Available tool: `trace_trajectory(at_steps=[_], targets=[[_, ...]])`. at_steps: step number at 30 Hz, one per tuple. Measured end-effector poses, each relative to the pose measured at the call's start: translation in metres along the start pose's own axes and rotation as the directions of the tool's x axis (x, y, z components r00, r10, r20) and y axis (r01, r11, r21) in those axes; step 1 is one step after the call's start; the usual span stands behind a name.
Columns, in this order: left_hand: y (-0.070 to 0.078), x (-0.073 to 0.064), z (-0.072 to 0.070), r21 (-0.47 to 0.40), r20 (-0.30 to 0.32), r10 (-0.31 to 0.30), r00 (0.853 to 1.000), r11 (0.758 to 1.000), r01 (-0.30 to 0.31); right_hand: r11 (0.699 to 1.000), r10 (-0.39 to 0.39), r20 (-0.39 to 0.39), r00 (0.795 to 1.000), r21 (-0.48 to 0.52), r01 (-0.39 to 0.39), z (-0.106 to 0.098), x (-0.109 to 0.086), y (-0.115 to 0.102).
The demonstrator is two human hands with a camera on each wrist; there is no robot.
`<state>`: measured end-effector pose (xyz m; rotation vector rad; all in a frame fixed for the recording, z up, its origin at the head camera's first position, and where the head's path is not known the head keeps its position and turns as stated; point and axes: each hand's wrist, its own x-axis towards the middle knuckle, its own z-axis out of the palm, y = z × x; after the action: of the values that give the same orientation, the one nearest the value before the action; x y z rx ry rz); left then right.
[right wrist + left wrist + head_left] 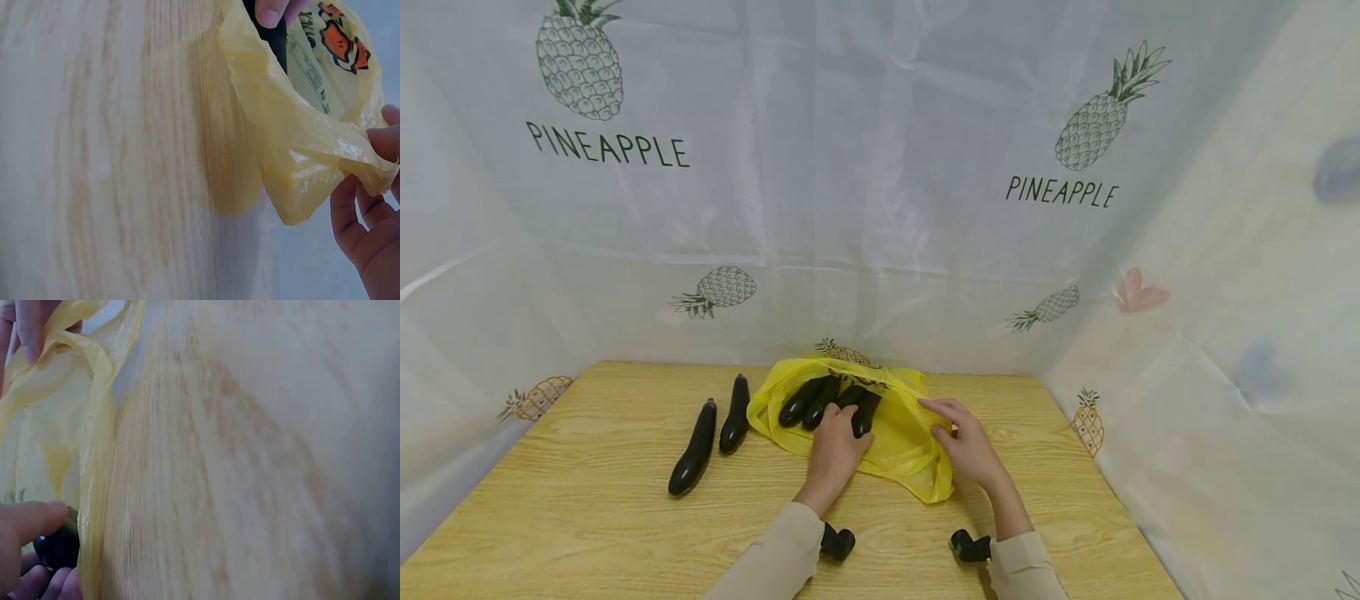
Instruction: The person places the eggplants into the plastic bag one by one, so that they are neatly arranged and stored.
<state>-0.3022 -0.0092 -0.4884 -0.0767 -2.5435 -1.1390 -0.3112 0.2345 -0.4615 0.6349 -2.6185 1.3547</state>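
Observation:
A yellow plastic bag [898,450] lies on its side with its mouth toward me, several dark eggplants [800,404] inside it. My left hand [835,450] reaches into the mouth and grips the rightmost eggplant [864,414]. In the left wrist view, thumb and fingers wrap the rounded end of that eggplant [59,547]; the rest of it is hidden. At the right side of the mouth, my right hand [967,443] pinches the bag's edge. The right wrist view shows the thin plastic [294,144] bunched between its thumb and fingers, with an orange-and-black print inside.
Two more eggplants lie left of the bag, one farther left [694,450] and one close to the bag [735,417]. The wooden table [587,517] meets a pale pineapple-print curtain [850,208] at the back. Black camera mounts [838,543] sit at the wrists.

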Motion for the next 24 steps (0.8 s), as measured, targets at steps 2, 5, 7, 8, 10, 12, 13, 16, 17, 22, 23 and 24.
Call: trace_trajectory(at_steps=[2,5,7,8,10,12,13,16,17,22,23,24], targets=[[-0.0006,0.0003,0.0003,-0.002,-0.003,-0.004,1.000,1.000,0.004,1.000,0.003,-0.001,1.000,-0.001,-0.003,-0.0001,-0.0005,-0.0005],[-0.0017,0.0011,0.0009,-0.003,-0.013,-0.008,1.000,1.000,0.008,1.000,0.006,-0.003,1.000,-0.007,-0.006,-0.0002,-0.0011,-0.0012],[-0.0026,0.0020,0.0010,-0.003,-0.019,-0.007,1.000,1.000,0.007,1.000,0.005,-0.002,1.000,-0.012,-0.005,-0.0001,-0.0012,-0.0013],[-0.0029,0.0025,0.0010,-0.003,-0.022,-0.007,1.000,1.000,0.007,1.000,0.005,-0.003,1.000,-0.013,-0.005,-0.0001,-0.0013,-0.0013],[-0.0028,0.0034,0.0007,-0.004,-0.025,-0.008,1.000,1.000,0.008,1.000,0.003,-0.004,1.000,-0.016,-0.003,-0.0002,-0.0013,-0.0013],[-0.0025,0.0041,0.0002,-0.010,-0.026,-0.011,1.000,1.000,0.011,1.000,0.001,-0.006,1.000,-0.016,-0.001,-0.0003,-0.0011,-0.0015],[-0.0022,0.0043,0.0000,-0.012,-0.026,-0.014,1.000,1.000,0.013,1.000,0.000,-0.006,1.000,-0.015,0.000,-0.0003,-0.0010,-0.0016],[-0.0018,0.0042,-0.0007,-0.024,-0.023,-0.020,1.000,1.000,0.019,1.000,-0.005,-0.005,1.000,-0.011,0.005,-0.0004,-0.0006,-0.0018],[-0.0019,0.0040,-0.0008,-0.026,-0.022,-0.020,1.000,0.999,0.020,1.000,-0.007,-0.005,1.000,-0.010,0.007,-0.0004,-0.0005,-0.0016],[-0.0030,0.0025,-0.0014,-0.029,-0.004,-0.021,1.000,0.999,0.021,1.000,-0.009,-0.006,1.000,-0.008,0.009,-0.0007,-0.0006,-0.0005],[-0.0035,0.0023,-0.0015,-0.029,-0.001,-0.021,1.000,0.999,0.021,1.000,-0.011,-0.006,1.000,-0.008,0.010,-0.0007,-0.0006,-0.0002],[-0.0039,0.0022,-0.0016,-0.031,0.004,-0.022,1.000,0.999,0.022,1.000,-0.012,-0.006,1.000,-0.007,0.012,-0.0007,-0.0006,0.0002]])
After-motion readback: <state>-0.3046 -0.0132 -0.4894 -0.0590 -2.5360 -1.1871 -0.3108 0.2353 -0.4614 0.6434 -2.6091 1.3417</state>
